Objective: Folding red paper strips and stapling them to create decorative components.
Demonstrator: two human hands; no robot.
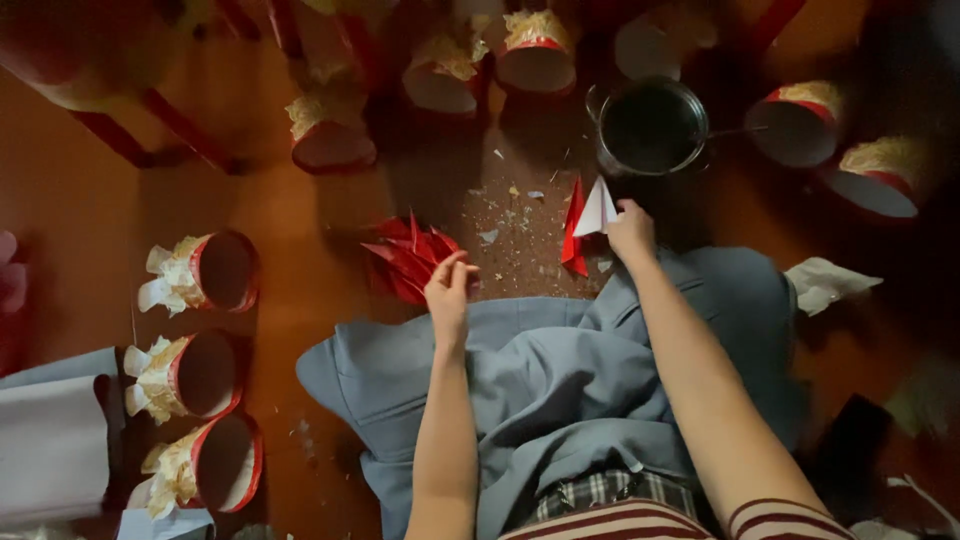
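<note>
Striped sleeves (700, 520) and a band of plaid cloth (610, 490) sit closest to the camera, with a grey-blue skirt (560, 370) spread over the lap and onto the reddish-brown floor (300, 260). Both bare forearms reach forward across that skirt.

Beyond its hem, the left hand (449, 293) hangs over a pile of red paper points (408, 258). Its fingers are drawn close together at the tips and nearly touch the pile; whether they already pinch a piece, I cannot tell. The right hand (631, 230) pinches the lower corner of a folded paper triangle (595, 208), white on one face and red along the edge, held just above the floor. That paper looks light, thin and easily creased, so a fingertip pinch near a corner or along the fold seems the safest hold; a hard squeeze would probably crumple it.

Small paper scraps (515, 215) litter the floor between the 2 hands. At left stand 3 red-rimmed round paper lanterns (215, 375) with cream frills, lying on their sides in a column.

Farther off, a dark metal pot (652, 128) with a handle sits just past the triangle, and more lanterns (535, 52) curve around the far edge. A crumpled white tissue (825, 285) lies right of the skirt.
</note>
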